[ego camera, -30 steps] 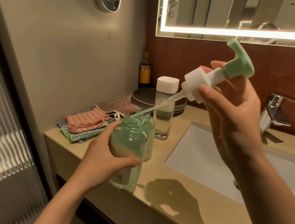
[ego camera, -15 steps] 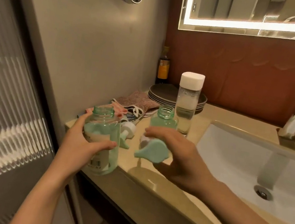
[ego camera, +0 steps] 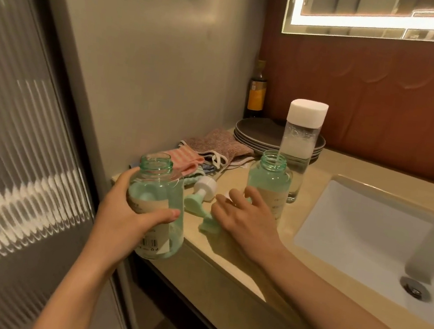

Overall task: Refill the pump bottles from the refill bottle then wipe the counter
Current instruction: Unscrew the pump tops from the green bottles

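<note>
Pump bottle (ego camera: 157,211), green-tinted with its neck open, is held upright at the front left corner of the counter (ego camera: 238,262). The left hand (ego camera: 122,212) is wrapped round its body, thumb across the label. Whether its base rests on the counter cannot be told, and its fill level cannot be read through the tinted wall.

Just to its right, the right hand (ego camera: 247,221) lies over a pump head (ego camera: 210,226) on its side on the counter. The fingers are loosely spread; whether they pinch it cannot be told. A second pump head (ego camera: 202,190) lies just behind.

A second pump bottle (ego camera: 268,188), also uncapped and upright, stands beyond the right hand. The refill bottle (ego camera: 297,153) stands upright just behind it, white cap (ego camera: 307,113) on, part full of clear liquid.

Judgement: the refill bottle lies back and right of the held bottle, and the right hand is nearer to it. The cap must come off before pouring. Cloths (ego camera: 212,147) lie near the wall.
</note>
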